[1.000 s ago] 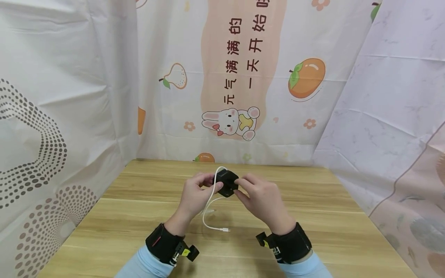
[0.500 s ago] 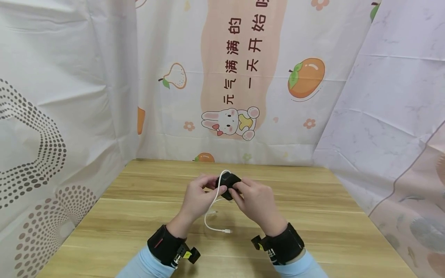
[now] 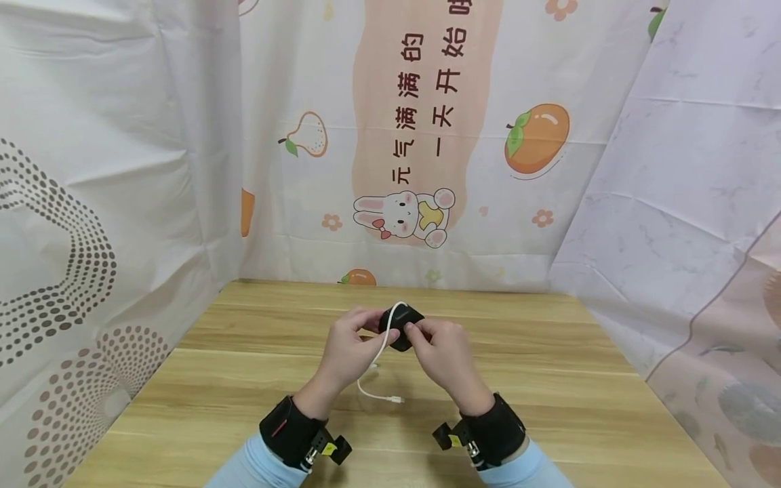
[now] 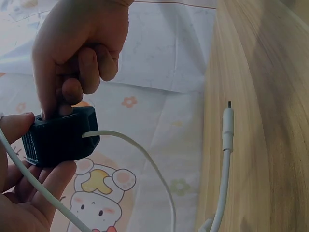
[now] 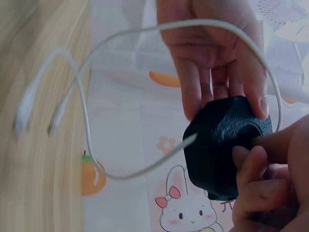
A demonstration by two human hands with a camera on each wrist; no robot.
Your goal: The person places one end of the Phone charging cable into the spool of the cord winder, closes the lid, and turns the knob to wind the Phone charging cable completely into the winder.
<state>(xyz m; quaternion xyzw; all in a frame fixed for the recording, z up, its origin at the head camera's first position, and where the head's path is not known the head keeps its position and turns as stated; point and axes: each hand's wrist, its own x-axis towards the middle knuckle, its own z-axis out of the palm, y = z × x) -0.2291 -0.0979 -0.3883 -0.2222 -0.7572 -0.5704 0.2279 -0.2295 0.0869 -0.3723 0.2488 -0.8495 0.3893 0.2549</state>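
Observation:
A small black faceted case point(image 3: 410, 317) is held above the table by both hands. My left hand point(image 3: 346, 349) grips it from the left, thumb on one side and fingers on the other. On the right, my right hand point(image 3: 445, 352) pinches at it with thumb and index finger; in the right wrist view these fingertips work at a round hollow in its face, partly hidden. A white charging cable point(image 5: 111, 177) comes out through the case's side and loops over my left hand. Its two ends hang loose, one plug point(image 4: 228, 128) showing plainly in the left wrist view.
The wood-grain table point(image 3: 244, 413) lies under the hands. Behind it hangs a printed cloth point(image 3: 293, 196) with a rabbit, fruit and writing, and further cloths stand at the left and right sides. Black straps with small cameras point(image 3: 329, 447) sit on both wrists.
The black case has shifted slightly right and turned in the fingers. My right hand has moved inward to the left, its thumb now further over the case. The hanging cable end has swung slightly.

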